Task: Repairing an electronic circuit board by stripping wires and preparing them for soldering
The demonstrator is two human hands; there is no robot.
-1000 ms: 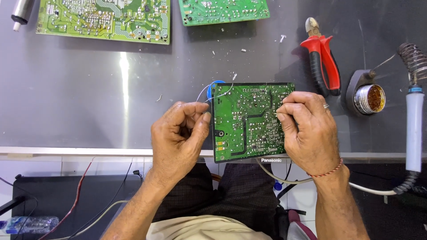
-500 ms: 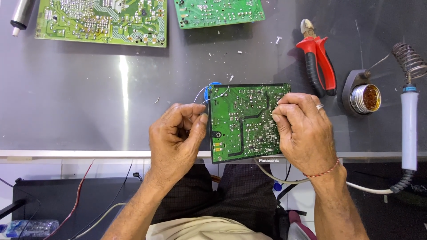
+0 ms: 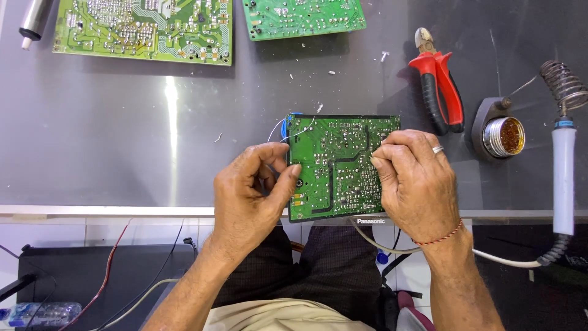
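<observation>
Near the front edge of the gray table [image 3: 110,141], two hands hold a small green circuit board [image 3: 337,168]. It lies flat with its solder side up, between the two hands. Its bottom edge sticks out a little past the table edge.

The left hand [image 3: 251,190] is curled. Its thumb presses on the left edge of the small board, and its fingers are bent in close beside that edge. The right hand [image 3: 416,181] is curled too. Its fingertips rest on the right side of the board. A ring sits on one finger and a thin red string goes around the wrist. Thin wires [image 3: 278,127] poke out at the board's top left corner.

At the back of the table lie a big green board [image 3: 144,29] and another green board [image 3: 303,17]. Red-handled pliers [image 3: 441,89] lie to the right of the small board. Next to them sits a round pot of brass wool [image 3: 503,136]. A soldering iron [image 3: 563,178] with a white handle rests in a coiled wire stand [image 3: 563,83] at the far right.
</observation>
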